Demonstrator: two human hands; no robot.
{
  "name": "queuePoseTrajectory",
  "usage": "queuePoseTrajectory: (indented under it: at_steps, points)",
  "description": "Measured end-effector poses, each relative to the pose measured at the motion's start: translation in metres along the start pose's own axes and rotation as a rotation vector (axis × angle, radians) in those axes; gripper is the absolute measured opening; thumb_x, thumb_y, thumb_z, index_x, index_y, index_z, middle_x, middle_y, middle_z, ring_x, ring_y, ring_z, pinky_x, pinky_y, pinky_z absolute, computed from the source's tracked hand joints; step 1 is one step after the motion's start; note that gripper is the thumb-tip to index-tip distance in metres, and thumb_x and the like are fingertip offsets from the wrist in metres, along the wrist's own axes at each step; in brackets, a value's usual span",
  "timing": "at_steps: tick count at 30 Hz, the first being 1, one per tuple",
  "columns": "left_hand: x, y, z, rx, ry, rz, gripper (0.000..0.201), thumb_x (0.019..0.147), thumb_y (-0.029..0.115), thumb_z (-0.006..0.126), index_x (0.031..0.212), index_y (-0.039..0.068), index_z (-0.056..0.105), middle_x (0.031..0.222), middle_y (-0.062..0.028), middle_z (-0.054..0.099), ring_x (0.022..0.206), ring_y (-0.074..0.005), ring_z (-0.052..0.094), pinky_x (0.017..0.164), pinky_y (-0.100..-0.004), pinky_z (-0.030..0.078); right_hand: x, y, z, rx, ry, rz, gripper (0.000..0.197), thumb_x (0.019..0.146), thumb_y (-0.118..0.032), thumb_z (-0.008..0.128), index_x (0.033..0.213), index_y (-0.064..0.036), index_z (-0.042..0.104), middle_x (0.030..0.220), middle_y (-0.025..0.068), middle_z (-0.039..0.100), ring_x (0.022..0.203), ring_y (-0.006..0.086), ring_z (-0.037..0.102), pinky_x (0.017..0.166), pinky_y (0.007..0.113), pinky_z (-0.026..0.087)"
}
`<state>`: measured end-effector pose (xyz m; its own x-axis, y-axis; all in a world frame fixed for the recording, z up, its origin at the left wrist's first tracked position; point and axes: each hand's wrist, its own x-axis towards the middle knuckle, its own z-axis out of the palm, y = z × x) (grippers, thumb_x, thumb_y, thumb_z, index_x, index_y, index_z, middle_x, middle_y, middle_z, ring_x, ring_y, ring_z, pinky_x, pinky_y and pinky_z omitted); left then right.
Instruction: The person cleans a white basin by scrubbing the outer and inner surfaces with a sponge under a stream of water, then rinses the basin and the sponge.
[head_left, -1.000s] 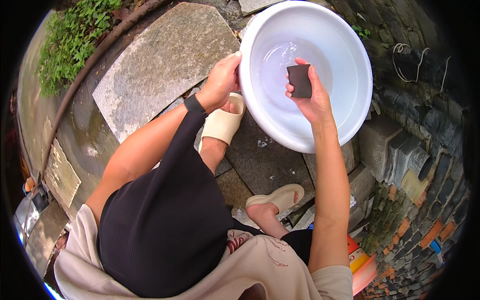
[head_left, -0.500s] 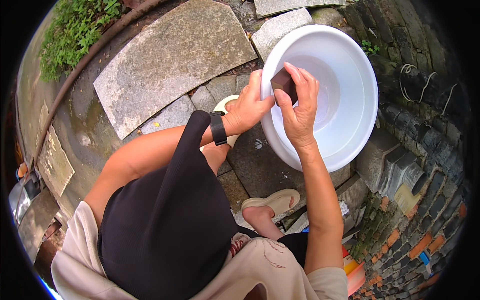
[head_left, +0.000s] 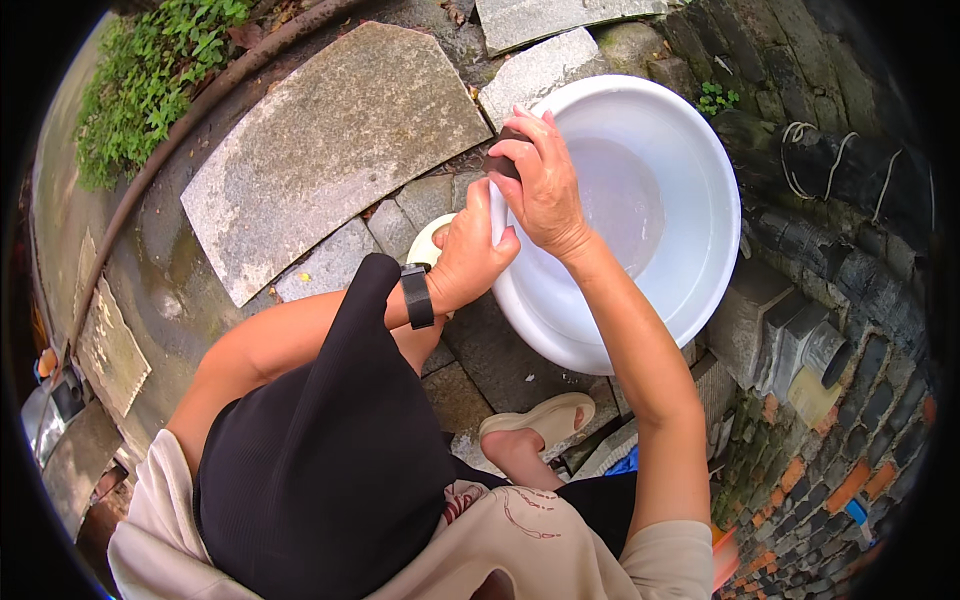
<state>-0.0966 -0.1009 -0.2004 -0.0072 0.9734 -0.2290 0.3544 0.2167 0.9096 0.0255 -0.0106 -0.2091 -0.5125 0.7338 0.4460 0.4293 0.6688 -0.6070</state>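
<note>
A large white plastic basin (head_left: 700,190) stands tilted in front of me, its inside facing me. My left hand (head_left: 468,250) grips the left side of its rim, fingers wrapped over the edge. Pressed against that same rim, a little farther off, is a dark brown block that looks like a scouring sponge (head_left: 503,165). My right hand (head_left: 545,190) is closed on the sponge, its fingers bent over the top and partly hiding it. A thin, pale wet film shows on the basin's bottom.
Stone paving slabs (head_left: 340,150) lie beyond and left of the basin. To the right rises a brick wall (head_left: 830,470) with a grey pipe (head_left: 825,355). My feet in pale slippers (head_left: 545,418) are close to the basin. A brown hose (head_left: 150,180) runs past green plants (head_left: 150,90).
My right hand has moved the sponge from the inner wall of the basin up and left onto its rim. The basin appears slightly lower and farther left in view; my left hand still grips it.
</note>
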Motion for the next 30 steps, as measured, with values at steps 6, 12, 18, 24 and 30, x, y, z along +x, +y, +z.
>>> queuePoseTrajectory:
  at_steps: [6, 12, 18, 24, 30]
  points:
    - [-0.013, 0.005, 0.007, -0.014, -0.083, 0.051, 0.053, 0.082, 0.016, 0.066, 0.123, -0.004, 0.039, 0.106, -0.0206, 0.055, 0.096, -0.0288, 0.059, 0.082, -0.0392, 0.048, 0.017, 0.118, -0.097, -0.508, 0.173, 0.330, 0.023, 0.086, -0.025, 0.064, 0.105, -0.0112, 0.059, 0.103, 0.0131, 0.060, 0.106, 0.0339, 0.056, 0.100, 0.050, 0.041]
    - [0.088, 0.013, -0.011, 0.073, -0.056, 0.083, 0.046, 0.074, 0.024, 0.075, 0.102, -0.004, 0.052, 0.091, -0.0237, 0.065, 0.083, -0.0313, 0.066, 0.073, -0.0395, 0.052, 0.030, 0.065, -0.060, -0.285, 0.042, 0.172, 0.021, 0.084, -0.027, 0.064, 0.098, -0.0116, 0.059, 0.095, 0.0112, 0.059, 0.094, 0.0317, 0.058, 0.088, 0.043, 0.045]
    - [0.088, 0.009, -0.008, 0.087, -0.095, 0.108, 0.025, 0.074, 0.008, 0.060, 0.096, -0.003, 0.055, 0.087, -0.0241, 0.064, 0.081, -0.0369, 0.065, 0.074, -0.0429, 0.050, 0.011, 0.077, -0.071, -0.458, 0.110, 0.091, 0.024, 0.083, -0.023, 0.068, 0.101, -0.0096, 0.058, 0.094, 0.0111, 0.058, 0.094, 0.0321, 0.056, 0.088, 0.044, 0.045]
    - [0.075, 0.021, 0.010, 0.141, -0.074, 0.082, 0.023, 0.075, 0.004, 0.057, 0.097, -0.002, 0.051, 0.088, -0.0273, 0.062, 0.084, -0.0433, 0.063, 0.075, -0.0461, 0.049, -0.063, 0.122, -0.127, -0.791, 0.432, 0.681, 0.028, 0.086, -0.024, 0.067, 0.106, -0.0090, 0.056, 0.098, 0.0145, 0.059, 0.099, 0.0355, 0.057, 0.092, 0.048, 0.043]
    - [0.074, 0.017, 0.003, 0.221, -0.069, 0.148, 0.031, 0.076, 0.005, 0.057, 0.105, -0.004, 0.050, 0.092, -0.0297, 0.062, 0.088, -0.0462, 0.062, 0.078, -0.0478, 0.049, -0.016, 0.101, -0.081, -0.713, 0.338, 0.238, 0.031, 0.089, -0.026, 0.063, 0.112, -0.0076, 0.056, 0.107, 0.0180, 0.060, 0.105, 0.0382, 0.055, 0.100, 0.050, 0.040]
